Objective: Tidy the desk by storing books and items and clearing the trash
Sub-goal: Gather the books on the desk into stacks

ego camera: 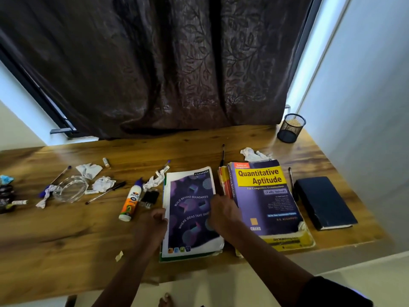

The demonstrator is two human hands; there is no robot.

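My left hand (156,220) is at the left edge of the Classmate notebook (191,209), fingers curled against that edge; motion blur leaves me unable to confirm a firm grip, though it appears to pinch the cover. My right hand (221,212) lies on the notebook's right side, fingers bent down over its edge and seemingly holding it. The notebook sits atop a thin stack with a green cover showing beneath, near the front of the wooden desk (66,235). Just to its right stands a second stack topped by the Quantitative Aptitude book (265,196), and a dark blue diary (324,201) lies beyond that. A Fevicol glue bottle (131,201) lies left of the notebook. Crumpled paper scraps (103,183) and several pens (106,192) are scattered across the left half. A black mesh pen holder (291,128) stands at the far right corner.
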